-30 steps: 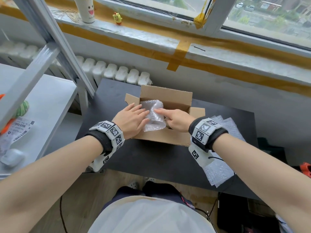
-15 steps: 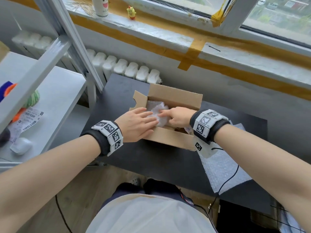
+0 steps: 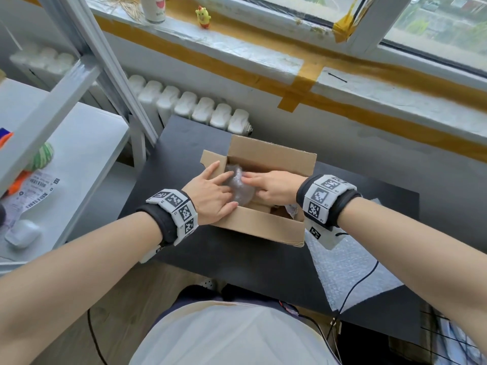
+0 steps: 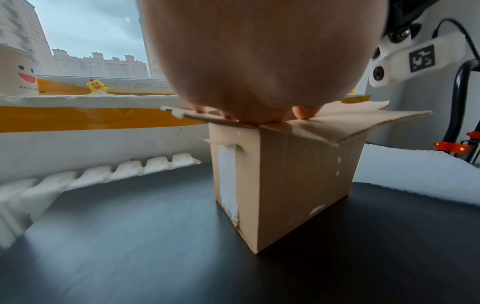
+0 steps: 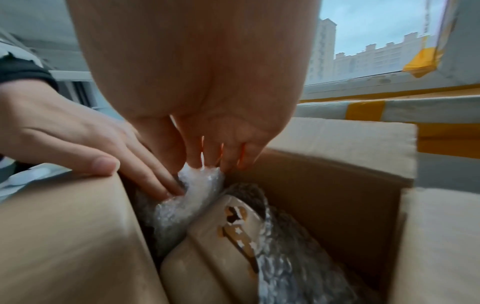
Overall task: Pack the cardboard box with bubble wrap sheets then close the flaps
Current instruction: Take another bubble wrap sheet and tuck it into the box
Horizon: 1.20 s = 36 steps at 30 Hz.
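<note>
An open cardboard box (image 3: 259,226) stands on the black table (image 3: 237,264), with its back flap upright and its near flap folded outward. A crumpled bubble wrap wad (image 3: 238,189) sits in the left part of the box. My left hand (image 3: 224,188) lies flat, fingers straight on the wad, thumb on the near edge. My right hand (image 3: 253,180) reaches in from the right. In the right wrist view, the right hand (image 5: 207,162) presses its fingertips into the bubble wrap (image 5: 192,193) beside the left hand (image 5: 145,174). A beige ceramic item (image 5: 207,253) lies wrapped inside.
Flat bubble wrap sheets (image 3: 350,270) lie on the table right of the box, with a black cable across them. A white radiator (image 3: 200,109) and a window sill stand behind. A grey shelf (image 3: 68,159) with small items stands on the left.
The bubble wrap wad has gone from standing above the rim to down inside the box. Both hands followed it down and still press on it.
</note>
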Motion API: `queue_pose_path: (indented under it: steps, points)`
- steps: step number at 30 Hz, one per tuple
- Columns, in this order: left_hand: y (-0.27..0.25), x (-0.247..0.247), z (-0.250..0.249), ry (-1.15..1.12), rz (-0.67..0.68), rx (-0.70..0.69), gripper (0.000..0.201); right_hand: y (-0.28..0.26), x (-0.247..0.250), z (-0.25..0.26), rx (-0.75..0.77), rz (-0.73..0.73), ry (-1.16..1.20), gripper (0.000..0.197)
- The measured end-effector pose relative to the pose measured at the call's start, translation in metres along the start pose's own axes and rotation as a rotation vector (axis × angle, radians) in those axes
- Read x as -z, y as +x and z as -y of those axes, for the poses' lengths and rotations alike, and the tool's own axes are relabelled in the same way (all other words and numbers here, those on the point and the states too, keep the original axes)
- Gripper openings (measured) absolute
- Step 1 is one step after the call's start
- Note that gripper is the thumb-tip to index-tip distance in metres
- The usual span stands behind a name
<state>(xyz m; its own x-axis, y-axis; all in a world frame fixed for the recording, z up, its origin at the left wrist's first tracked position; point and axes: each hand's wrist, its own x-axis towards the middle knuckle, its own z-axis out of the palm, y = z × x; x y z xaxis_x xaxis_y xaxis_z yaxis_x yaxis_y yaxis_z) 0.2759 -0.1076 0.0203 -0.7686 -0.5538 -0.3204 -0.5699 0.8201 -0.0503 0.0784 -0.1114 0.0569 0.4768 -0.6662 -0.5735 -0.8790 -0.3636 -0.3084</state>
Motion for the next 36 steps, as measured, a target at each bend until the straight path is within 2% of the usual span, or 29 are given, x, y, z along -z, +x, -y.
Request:
queue_pose_path:
  steps: [3, 5, 11, 16, 20, 25, 28, 33, 36]
  points:
    - [-0.005, -0.004, 0.009, 0.047, -0.125, -0.073, 0.058, 0.011, -0.004, 0.004, 0.014, 0.091, -0.059, 0.059]
    - [-0.008, -0.005, 0.013, 0.032, -0.144, -0.077, 0.051, 0.017, -0.008, 0.002, 0.011, 0.127, -0.102, 0.061]
    - [-0.003, 0.002, 0.006, -0.016, -0.022, 0.006, 0.071, 0.027, -0.019, -0.007, -0.032, 0.159, -0.165, 0.065]
    - [0.01, 0.01, -0.005, -0.02, 0.096, 0.096, 0.056, 0.026, -0.013, -0.008, -0.056, 0.166, -0.165, 0.065]
    - [0.007, 0.012, -0.003, -0.021, 0.076, 0.081, 0.056, 0.019, -0.011, -0.005, -0.064, 0.132, -0.112, 0.064]
    - [0.0, 0.016, 0.002, -0.176, -0.009, 0.036, 0.049, 0.004, -0.01, 0.002, -0.102, 0.058, -0.043, 0.057]
    - [-0.004, 0.018, 0.009, -0.193, -0.092, 0.075, 0.045, -0.01, -0.008, 0.009, -0.149, -0.003, -0.015, 0.051]
    - [-0.004, 0.029, 0.007, -0.204, -0.258, 0.142, 0.04, -0.036, -0.009, 0.018, -0.273, -0.244, 0.129, 0.044]
    - [0.004, 0.045, -0.009, -0.26, -0.343, 0.095, 0.038, -0.058, -0.016, 0.015, -0.372, -0.377, 0.257, 0.039]
